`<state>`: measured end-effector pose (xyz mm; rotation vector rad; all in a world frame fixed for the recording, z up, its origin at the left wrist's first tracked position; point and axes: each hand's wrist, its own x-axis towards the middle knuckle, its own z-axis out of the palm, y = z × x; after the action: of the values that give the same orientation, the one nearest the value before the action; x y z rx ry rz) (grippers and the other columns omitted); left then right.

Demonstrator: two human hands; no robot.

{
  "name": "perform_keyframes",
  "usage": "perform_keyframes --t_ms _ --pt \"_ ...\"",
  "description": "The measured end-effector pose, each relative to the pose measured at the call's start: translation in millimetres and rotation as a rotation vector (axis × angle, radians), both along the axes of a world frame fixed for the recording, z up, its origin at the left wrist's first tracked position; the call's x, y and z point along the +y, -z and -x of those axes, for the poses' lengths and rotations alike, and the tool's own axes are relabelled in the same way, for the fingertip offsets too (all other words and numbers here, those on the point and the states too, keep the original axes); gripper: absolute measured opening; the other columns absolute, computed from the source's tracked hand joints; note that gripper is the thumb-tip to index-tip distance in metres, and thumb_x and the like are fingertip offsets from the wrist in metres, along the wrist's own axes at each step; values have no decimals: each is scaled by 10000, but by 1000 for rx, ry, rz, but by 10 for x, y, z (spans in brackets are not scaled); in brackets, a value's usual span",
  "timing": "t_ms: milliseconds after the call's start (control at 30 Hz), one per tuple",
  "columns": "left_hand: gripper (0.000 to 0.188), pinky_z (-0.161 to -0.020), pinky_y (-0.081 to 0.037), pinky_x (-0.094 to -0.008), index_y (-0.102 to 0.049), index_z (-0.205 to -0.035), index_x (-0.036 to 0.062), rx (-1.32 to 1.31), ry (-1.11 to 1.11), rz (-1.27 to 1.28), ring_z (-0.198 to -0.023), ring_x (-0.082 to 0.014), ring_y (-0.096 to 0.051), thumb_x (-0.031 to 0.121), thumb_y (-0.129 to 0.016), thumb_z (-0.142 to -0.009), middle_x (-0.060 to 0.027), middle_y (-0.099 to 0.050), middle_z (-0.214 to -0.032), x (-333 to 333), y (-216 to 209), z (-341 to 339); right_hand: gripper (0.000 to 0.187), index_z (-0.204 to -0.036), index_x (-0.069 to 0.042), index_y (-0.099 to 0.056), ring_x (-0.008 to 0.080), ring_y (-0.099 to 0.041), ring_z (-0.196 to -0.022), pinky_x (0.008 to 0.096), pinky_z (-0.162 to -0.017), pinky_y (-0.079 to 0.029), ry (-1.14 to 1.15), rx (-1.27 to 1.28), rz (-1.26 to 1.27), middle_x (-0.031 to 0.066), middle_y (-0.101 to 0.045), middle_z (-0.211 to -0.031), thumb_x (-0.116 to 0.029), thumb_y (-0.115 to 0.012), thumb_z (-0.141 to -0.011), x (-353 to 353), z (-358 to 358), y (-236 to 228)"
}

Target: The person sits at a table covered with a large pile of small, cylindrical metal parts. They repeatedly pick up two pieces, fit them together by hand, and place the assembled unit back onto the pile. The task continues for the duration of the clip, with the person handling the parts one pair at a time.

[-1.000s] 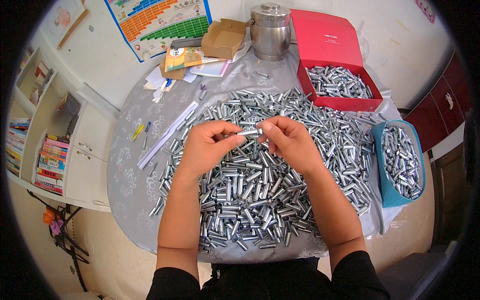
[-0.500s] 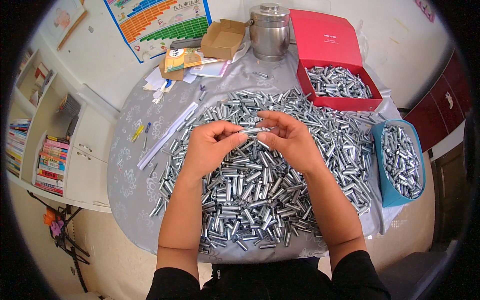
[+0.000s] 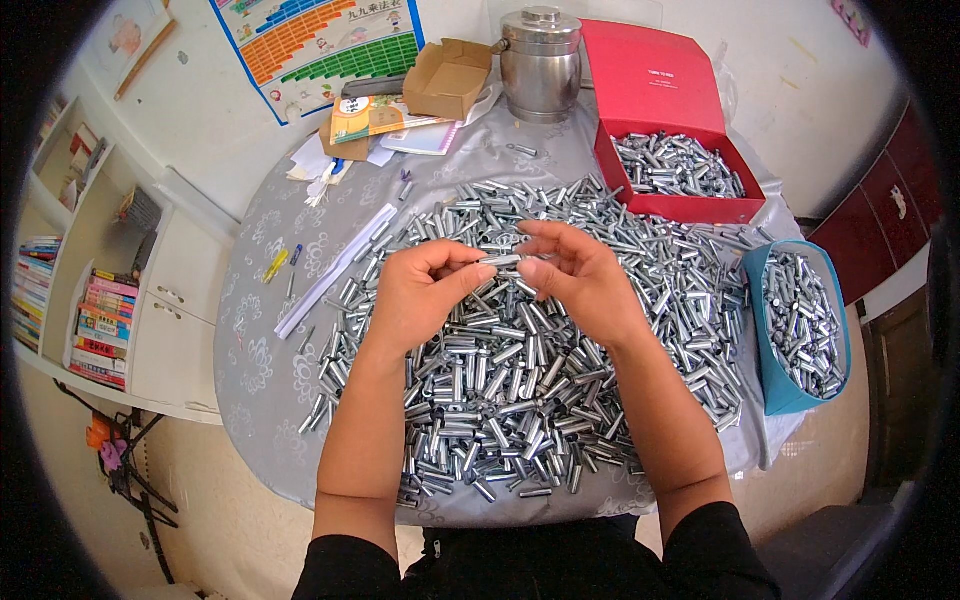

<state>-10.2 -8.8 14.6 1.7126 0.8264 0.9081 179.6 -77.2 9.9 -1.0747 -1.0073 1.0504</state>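
Note:
A short silvery metal sleeve (image 3: 502, 260) lies level between my hands, above a broad heap of similar metal sleeves and bolts (image 3: 490, 370). My left hand (image 3: 430, 285) pinches its left end between thumb and fingers. At the sleeve's other end is my right hand (image 3: 585, 280), its thumb tip close beside the metal and its curved fingers held apart from the thumb. Whether the right thumb touches the sleeve is hard to make out.
A red box (image 3: 690, 208) of metal pieces stands at the back right, and a teal fabric bin (image 3: 790, 390) of them at the right edge. Behind are a steel pot (image 3: 540, 75), an open cardboard box (image 3: 447, 85) and papers. A white folded strip (image 3: 335, 272) lies left.
My right thumb and fingers have drawn slightly away from the sleeve's right end, opening a little. The left hand keeps its pinch, nearly still.

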Motion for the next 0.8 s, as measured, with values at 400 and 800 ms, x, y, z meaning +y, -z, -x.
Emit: perform_keyframes --t_ms 400,800 --pt "132 -603 -435 -193 -706 -932 1 -1 -2 21 -679 -33 -561 64 -740 -821 8 -673 -769 1 -2 -12 220 -1075 24 -630 72 -573 -681 223 -608 -482 -74 -60 -18 44 -658 -874 -127 -640 -915 41 -97 147" --pt "122 -596 -443 -207 -694 -900 -8 11 -17 7 -659 -50 -565 111 -684 -874 -9 -665 -742 15 35 -19 181 -1046 22 -622 74 -570 -667 218 -618 -481 -93 -99 154 26 -642 -805 -83 -645 -901 28 -107 83"
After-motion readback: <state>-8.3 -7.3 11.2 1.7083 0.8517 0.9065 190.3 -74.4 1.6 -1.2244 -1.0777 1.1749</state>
